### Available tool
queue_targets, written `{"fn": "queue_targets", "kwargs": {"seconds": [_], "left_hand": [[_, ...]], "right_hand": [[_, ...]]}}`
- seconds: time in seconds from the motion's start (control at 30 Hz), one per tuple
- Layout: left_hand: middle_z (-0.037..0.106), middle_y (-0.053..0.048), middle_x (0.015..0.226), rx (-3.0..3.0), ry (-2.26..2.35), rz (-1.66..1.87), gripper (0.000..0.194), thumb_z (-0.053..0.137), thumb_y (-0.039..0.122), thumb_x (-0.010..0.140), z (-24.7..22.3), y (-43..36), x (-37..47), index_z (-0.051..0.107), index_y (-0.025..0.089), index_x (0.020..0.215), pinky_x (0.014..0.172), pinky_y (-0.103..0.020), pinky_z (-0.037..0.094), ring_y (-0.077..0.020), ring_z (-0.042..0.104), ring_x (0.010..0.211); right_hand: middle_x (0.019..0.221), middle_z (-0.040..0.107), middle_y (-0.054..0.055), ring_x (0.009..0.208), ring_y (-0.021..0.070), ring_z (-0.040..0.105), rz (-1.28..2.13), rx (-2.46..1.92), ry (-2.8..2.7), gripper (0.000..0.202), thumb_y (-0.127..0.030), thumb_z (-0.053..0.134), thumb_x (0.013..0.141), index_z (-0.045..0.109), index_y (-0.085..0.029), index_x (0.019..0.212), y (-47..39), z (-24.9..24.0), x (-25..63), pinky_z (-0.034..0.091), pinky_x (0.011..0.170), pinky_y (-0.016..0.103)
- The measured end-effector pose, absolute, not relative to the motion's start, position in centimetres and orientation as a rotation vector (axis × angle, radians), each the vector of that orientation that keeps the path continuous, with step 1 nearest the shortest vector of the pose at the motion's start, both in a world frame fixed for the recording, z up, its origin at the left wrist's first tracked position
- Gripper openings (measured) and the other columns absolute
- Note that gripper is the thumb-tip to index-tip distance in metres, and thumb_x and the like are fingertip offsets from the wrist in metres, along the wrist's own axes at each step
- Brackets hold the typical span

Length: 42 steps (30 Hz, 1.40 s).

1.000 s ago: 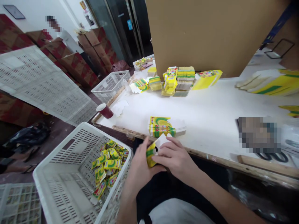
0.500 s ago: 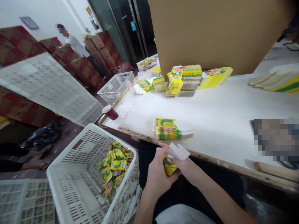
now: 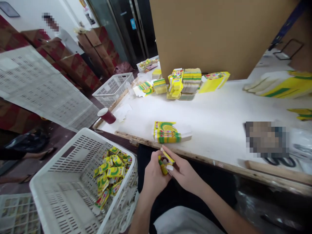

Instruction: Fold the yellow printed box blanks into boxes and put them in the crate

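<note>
Over the lap, just off the near edge of the counter [image 3: 216,120], small yellow carton [image 3: 163,169] sits between both hands, partly open, a white flap [image 3: 170,167] showing on the right. Left hand [image 3: 154,172] wraps its left side, right hand [image 3: 183,167] closes on the other; both clamped on the carton, close together, fingers hiding part of it. Two-sided grip probably steadies thin card while flaps are handled. Something small and round shows in the opening, can't tell what. Carton stack [image 3: 167,133] lies at the near edge right ahead of the hands, likely for short reach. White basket [image 3: 60,182] stands by the person's left side, lower than the counter, heap of yellow packs [image 3: 110,172] inside; spot looks chosen to be near the left hand. More bundles [image 3: 192,79] sit at the back before a cardboard panel [image 3: 214,35], maybe a backstop; red cup [image 3: 106,116] at the left end, out of the hands' way. Versus half a second ago: white panel no longer sticks up over the right hand, more yellow outside shows, right hand now beside the carton. View has swung, everything sits further left in frame; stack, basket, cup look unmoved
</note>
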<state>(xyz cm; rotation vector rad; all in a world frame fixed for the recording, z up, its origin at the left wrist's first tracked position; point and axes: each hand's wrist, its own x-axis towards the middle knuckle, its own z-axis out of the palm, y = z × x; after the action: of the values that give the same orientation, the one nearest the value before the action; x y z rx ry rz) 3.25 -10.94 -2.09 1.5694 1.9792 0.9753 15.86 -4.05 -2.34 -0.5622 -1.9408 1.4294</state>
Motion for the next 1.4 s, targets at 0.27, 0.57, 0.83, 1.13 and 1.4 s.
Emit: {"fn": "queue_targets", "kwargs": {"seconds": [0.27,0.57,0.83,1.13,1.4], "left_hand": [[0.049,-0.014,0.119,1.605,2.210,1.048,0.070,0.067,0.021,0.065,-2.9,-11.2,2.6,0.032,0.017,0.125,0.089,-0.044,0.046,-0.0257,0.055,0.105],[0.062,-0.006,0.096,1.659,2.135,0.956,0.041,0.068,0.032,0.069,-1.4,-11.3,1.3,0.053,0.020,0.106,0.080,-0.037,0.049,-0.0228,0.060,0.092],[0.064,-0.004,0.100,1.636,2.068,0.911,0.047,0.072,0.028,0.062,-1.6,-11.5,0.8,0.057,0.022,0.106,0.080,-0.034,0.049,-0.0214,0.061,0.091],[0.065,-0.004,0.098,1.673,2.081,0.939,0.044,0.072,0.031,0.063,-1.1,-11.4,0.7,0.059,0.022,0.105,0.080,-0.032,0.049,-0.0208,0.061,0.090],[0.064,-0.004,0.098,1.619,2.066,0.909,0.046,0.072,0.029,0.062,-1.5,-11.7,0.5,0.058,0.023,0.106,0.076,-0.032,0.050,-0.0206,0.062,0.088]], "right_hand": [[0.121,0.063,0.011,0.112,0.0212,0.060,1.175,-0.659,-1.913,0.046,-0.003,0.045,0.076,0.066,-0.020,0.113,-3.4,-3.5,15.8,0.048,0.097,0.037],[0.137,0.048,0.016,0.125,0.0258,0.048,1.075,-0.578,-2.161,0.040,-0.007,0.048,0.082,0.063,-0.019,0.117,-2.3,-4.1,16.9,0.044,0.099,0.042],[0.119,0.059,0.008,0.106,0.0199,0.060,1.275,-0.414,-2.262,0.025,-0.007,0.061,0.078,0.073,-0.023,0.094,-0.4,-2.4,18.0,0.049,0.091,0.034],[0.132,0.050,0.013,0.119,0.0233,0.052,1.091,-0.498,-2.303,0.040,-0.001,0.051,0.079,0.066,-0.021,0.110,-1.4,-3.3,17.5,0.045,0.098,0.041],[0.127,0.052,0.012,0.114,0.0218,0.055,1.114,-0.449,-2.430,0.042,0.000,0.052,0.077,0.063,-0.021,0.112,-0.8,-2.3,17.8,0.046,0.097,0.038]]}}
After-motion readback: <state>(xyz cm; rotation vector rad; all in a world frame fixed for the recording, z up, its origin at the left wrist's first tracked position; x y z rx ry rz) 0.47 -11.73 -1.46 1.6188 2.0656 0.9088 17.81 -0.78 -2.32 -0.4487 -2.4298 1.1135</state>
